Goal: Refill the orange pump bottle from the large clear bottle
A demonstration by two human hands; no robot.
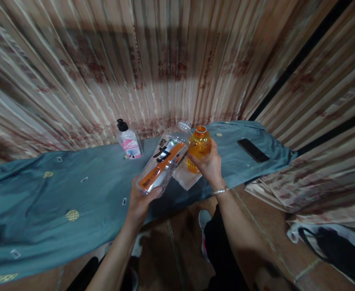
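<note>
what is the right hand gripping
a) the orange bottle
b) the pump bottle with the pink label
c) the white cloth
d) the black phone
a: the right hand is wrapped around the orange bottle, while the left hand holds the tilted clear bottle beside it.

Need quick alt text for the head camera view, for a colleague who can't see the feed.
The left hand tilts a clear plastic bottle with an orange label toward an orange jar gripped by the right hand, above a teal cloth-covered table. Behind stand a pump bottle and a dark phone, before patterned curtains.
</note>
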